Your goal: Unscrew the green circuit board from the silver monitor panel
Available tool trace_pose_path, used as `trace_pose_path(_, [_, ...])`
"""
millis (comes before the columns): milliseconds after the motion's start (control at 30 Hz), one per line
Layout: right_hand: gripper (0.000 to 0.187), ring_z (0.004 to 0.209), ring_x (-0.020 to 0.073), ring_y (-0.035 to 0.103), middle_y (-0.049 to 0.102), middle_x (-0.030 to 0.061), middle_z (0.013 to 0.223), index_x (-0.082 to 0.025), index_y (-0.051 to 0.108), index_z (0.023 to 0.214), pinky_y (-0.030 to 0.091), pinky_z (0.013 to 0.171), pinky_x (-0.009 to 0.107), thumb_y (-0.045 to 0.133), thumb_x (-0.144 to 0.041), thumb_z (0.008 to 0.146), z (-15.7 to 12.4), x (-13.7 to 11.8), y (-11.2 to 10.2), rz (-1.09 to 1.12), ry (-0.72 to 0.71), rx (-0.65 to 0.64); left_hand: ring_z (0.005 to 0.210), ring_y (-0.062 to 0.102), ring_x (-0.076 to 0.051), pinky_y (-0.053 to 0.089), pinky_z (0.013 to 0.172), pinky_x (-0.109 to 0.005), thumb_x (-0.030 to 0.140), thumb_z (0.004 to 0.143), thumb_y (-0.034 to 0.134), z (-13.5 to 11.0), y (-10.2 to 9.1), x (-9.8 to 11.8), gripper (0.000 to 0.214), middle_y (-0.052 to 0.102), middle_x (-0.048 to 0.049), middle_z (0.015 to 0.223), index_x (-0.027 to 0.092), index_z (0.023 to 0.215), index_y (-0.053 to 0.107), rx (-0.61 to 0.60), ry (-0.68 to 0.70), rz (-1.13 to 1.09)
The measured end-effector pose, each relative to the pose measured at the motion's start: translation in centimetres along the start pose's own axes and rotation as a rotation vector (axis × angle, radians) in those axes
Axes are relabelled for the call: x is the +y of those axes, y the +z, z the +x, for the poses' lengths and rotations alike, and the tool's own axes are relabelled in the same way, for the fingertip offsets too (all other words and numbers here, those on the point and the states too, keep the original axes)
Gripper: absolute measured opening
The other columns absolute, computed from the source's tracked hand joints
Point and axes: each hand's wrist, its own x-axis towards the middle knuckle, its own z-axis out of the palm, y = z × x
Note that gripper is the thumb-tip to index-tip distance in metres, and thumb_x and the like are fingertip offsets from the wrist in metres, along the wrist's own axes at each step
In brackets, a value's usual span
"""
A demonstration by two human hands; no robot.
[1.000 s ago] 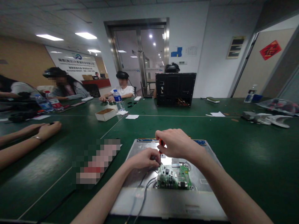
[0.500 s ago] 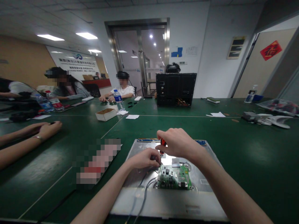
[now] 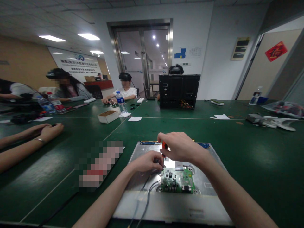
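Observation:
A silver monitor back panel [image 3: 209,202] lies flat on the green table [image 3: 249,152] in front of me. A green circuit board [image 3: 178,182] sits on its middle, with grey cables [image 3: 144,196] running toward me. My right hand [image 3: 180,147] is closed round a screwdriver with an orange-red handle [image 3: 164,146], held upright above the board's far left corner. My left hand [image 3: 146,161] is pinched at the screwdriver's tip beside that corner; what its fingertips hold is hidden.
A pixelated flat object [image 3: 99,167] lies left of the panel. Another person's forearms [image 3: 28,139] rest on the table at the left. Farther off are a cardboard box [image 3: 108,116], a water bottle [image 3: 121,101], a black computer case [image 3: 179,91] and seated people.
My right hand has shifted slightly left and back on the screwdriver handle, as in turning it. My left hand and the board stay in place.

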Motion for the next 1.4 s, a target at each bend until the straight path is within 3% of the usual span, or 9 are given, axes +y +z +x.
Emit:
trace_pose_path(100, [0.024, 0.069, 0.0152, 0.058, 0.067, 0.0015, 0.083, -0.020, 0.053, 0.100, 0.021, 0.049, 0.025, 0.057, -0.024, 0.077, -0.29, 0.02, -0.13, 0.050, -0.031, -0.004, 0.067, 0.055, -0.014, 0.041, 0.062, -0.022, 0.015, 0.067, 0.065, 0.00, -0.01, -0.07, 0.006, 0.063, 0.0014, 0.070, 0.014, 0.072, 0.065, -0.009, 0.007, -0.007])
trace_pose_path(267, [0.024, 0.064, 0.0170, 0.059, 0.067, 0.0031, 0.076, -0.021, 0.056, 0.092, 0.017, 0.048, 0.027, 0.055, -0.043, 0.083, 0.00, 0.15, 0.13, -0.061, 0.065, 0.002, 0.068, 0.054, -0.013, 0.041, 0.062, -0.022, 0.017, 0.068, 0.065, -0.07, -0.11, 0.10, 0.005, 0.061, 0.0020, 0.071, 0.015, 0.072, 0.065, 0.000, -0.007, 0.010])
trace_pose_path(500, [0.020, 0.063, 0.0149, 0.057, 0.067, 0.0025, 0.078, -0.020, 0.052, 0.098, 0.017, 0.048, 0.027, 0.053, -0.028, 0.079, 0.10, -0.02, 0.18, -0.051, 0.032, 0.010, 0.067, 0.054, -0.013, 0.041, 0.062, -0.022, 0.018, 0.068, 0.066, 0.04, 0.00, -0.16, 0.007, 0.061, 0.0018, 0.070, 0.014, 0.073, 0.063, -0.012, 0.008, -0.064])
trace_pose_path(1100, [0.020, 0.063, 0.0158, 0.057, 0.067, 0.0030, 0.078, -0.020, 0.054, 0.096, 0.017, 0.048, 0.028, 0.052, -0.027, 0.078, 0.04, 0.07, 0.14, -0.080, 0.042, 0.009, 0.065, 0.054, -0.012, 0.041, 0.059, -0.021, 0.016, 0.068, 0.065, 0.09, -0.02, -0.35, 0.006, 0.059, 0.0024, 0.068, 0.014, 0.072, 0.061, -0.030, 0.018, -0.086])
trace_pose_path(1400, [0.023, 0.067, 0.0182, 0.060, 0.068, 0.0033, 0.080, -0.021, 0.054, 0.096, 0.020, 0.048, 0.027, 0.055, -0.038, 0.080, -0.04, 0.07, -0.13, -0.069, 0.038, -0.011, 0.069, 0.054, -0.013, 0.042, 0.062, -0.022, 0.018, 0.069, 0.065, 0.12, -0.07, -0.51, 0.007, 0.062, 0.0013, 0.071, 0.015, 0.074, 0.064, -0.027, 0.030, -0.044])
